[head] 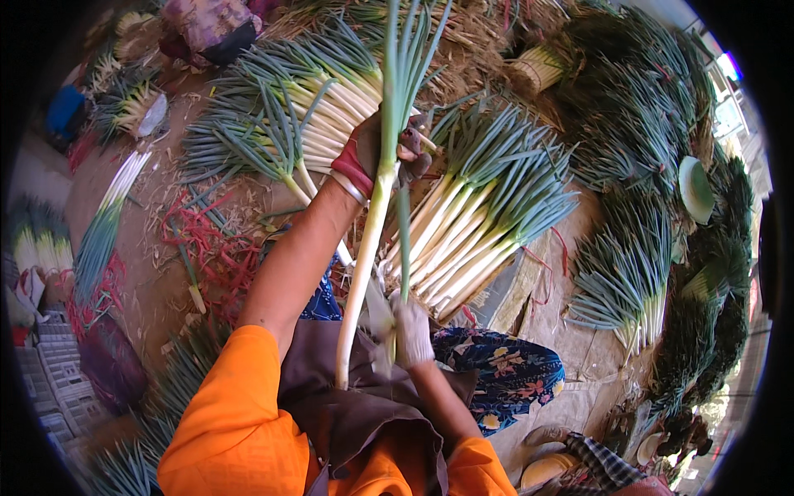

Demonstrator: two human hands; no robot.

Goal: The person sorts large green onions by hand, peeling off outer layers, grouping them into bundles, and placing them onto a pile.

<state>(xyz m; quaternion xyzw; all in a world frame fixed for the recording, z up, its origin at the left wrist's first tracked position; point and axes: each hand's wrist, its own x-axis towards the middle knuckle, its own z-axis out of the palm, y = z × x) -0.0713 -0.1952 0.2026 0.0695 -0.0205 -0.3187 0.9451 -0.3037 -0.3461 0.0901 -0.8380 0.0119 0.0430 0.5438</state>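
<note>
My left hand (397, 146), in a dark glove with a red cuff, is closed around a long green onion (368, 266) where the white shank turns green. The onion stands nearly upright in the view, its root end low over my brown apron (347, 415). My right hand (412, 332), in a whitish knitted glove, grips a green leaf strip (404, 248) that hangs beside the onion. Blurred pale pieces beside that hand cannot be made out. A pile of trimmed green onions (459, 235) lies just right of my left hand, and another pile (322, 118) lies beyond it.
Red plastic ties (208, 239) and scraps litter the floor at left. A bundle of green onions (111, 217) lies farther left. Large heaps of onions (626, 111) line the right side, with a smaller bunch (639, 279) nearer. A straw-coloured hat (546, 470) is at lower right.
</note>
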